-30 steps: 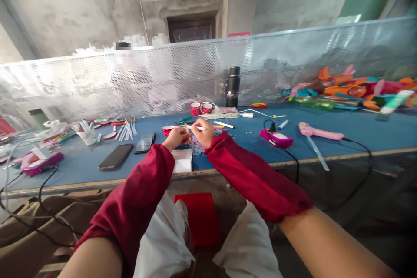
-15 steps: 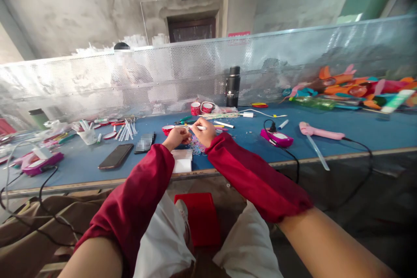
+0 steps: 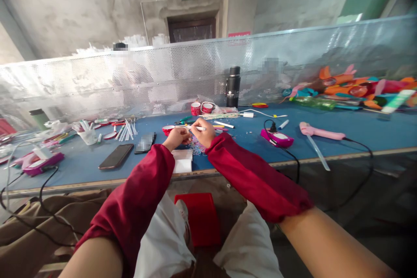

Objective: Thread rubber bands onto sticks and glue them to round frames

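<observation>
My right hand (image 3: 204,133) grips a white pen (image 3: 199,128), whose tip end points left toward my other hand. My left hand (image 3: 178,136) is closed in a pinch beside it; what its fingers hold is too small to make out. Below both hands lies a loose pile of small pink, purple and blue pieces (image 3: 198,145). White paper or a small white box (image 3: 182,160) lies at the table edge under my left wrist. Just behind my left hand sits a red patterned roll of tape (image 3: 168,129).
On the blue table (image 3: 234,156) are two phones, the nearer a dark phone (image 3: 116,157), and a white cup of sticks (image 3: 87,134). A black bottle (image 3: 233,87) stands against the perforated screen (image 3: 182,69). To the right are a purple power strip (image 3: 276,137) and a pink glue gun (image 3: 321,131).
Almost nothing differs. Both hands stay in the same place with the pen held as before.
</observation>
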A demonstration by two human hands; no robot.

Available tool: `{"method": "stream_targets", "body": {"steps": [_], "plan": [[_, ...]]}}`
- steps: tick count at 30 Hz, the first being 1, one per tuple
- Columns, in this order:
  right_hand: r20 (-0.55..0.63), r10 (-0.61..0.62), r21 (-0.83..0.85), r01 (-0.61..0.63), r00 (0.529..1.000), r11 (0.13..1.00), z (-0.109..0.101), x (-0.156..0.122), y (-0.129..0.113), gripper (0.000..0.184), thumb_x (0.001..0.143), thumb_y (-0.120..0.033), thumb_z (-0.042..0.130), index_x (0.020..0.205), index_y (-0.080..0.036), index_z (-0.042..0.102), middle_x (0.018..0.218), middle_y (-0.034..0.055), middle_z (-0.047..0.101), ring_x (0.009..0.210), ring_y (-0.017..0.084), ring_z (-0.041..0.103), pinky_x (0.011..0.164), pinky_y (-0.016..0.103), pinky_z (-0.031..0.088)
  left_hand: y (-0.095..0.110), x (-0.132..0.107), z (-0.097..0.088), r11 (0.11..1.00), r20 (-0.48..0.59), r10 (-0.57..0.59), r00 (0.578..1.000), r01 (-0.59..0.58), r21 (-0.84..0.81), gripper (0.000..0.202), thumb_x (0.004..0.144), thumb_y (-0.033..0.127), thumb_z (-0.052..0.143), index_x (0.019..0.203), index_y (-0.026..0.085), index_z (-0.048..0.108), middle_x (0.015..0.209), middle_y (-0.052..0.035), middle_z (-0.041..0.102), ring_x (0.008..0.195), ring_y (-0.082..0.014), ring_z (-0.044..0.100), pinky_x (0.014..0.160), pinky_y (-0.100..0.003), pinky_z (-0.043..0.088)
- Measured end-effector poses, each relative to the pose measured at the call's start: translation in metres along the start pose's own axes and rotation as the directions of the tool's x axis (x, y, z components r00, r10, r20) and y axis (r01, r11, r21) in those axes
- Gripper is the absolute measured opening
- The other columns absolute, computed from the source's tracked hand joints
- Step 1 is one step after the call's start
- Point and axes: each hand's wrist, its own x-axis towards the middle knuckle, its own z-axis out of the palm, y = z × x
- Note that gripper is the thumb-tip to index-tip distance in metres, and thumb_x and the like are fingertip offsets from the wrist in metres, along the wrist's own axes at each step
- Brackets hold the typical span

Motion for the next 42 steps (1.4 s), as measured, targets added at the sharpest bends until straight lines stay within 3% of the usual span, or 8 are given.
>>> {"method": "stream_targets", "body": {"steps": [7,29,42], "plan": [[-0.006,-0.005,-0.024,0.005,1.0,1.0,0.001,0.0,0.003,0.015,0.082,-0.033,0.056,0.07,-0.024,0.052,0.067,-0.0007,0.061,0.065,0.017,0.056,0.063,0.028,0.042,-0.006,0.004,-0.002,1.0,0.007,0.026,1.0,-0.026,0.002,0.034,0.075,0.033,0.082,0.064,0.013,0.057,0.059,-0.0024,0.066,0.05,-0.0096,0.062,0.05,-0.02,0.051],[-0.04,-0.02,-0.022,0.019,0.999,1.0,0.001,-0.001,0.007,0.012,0.081,-0.029,0.057,0.071,-0.024,0.055,0.068,-0.0009,0.064,0.063,0.017,0.058,0.061,0.028,0.041,0.001,0.001,0.001,1.0,0.002,-0.019,1.0,0.019,0.013,0.029,0.078,0.028,0.079,0.065,0.013,0.057,0.057,-0.0022,0.065,0.049,-0.0099,0.061,0.052,-0.02,0.049],[-0.045,-0.038,-0.026,0.037,0.998,0.999,0.005,-0.002,0.013,0.011,0.081,-0.026,0.057,0.07,-0.024,0.055,0.066,-0.0019,0.063,0.062,0.016,0.057,0.059,0.027,0.04,-0.008,0.008,-0.001,1.0,0.012,0.011,1.0,-0.011,0.019,0.033,0.073,0.036,0.082,0.066,0.015,0.057,0.058,-0.0022,0.066,0.049,-0.0098,0.06,0.051,-0.02,0.049]]}}
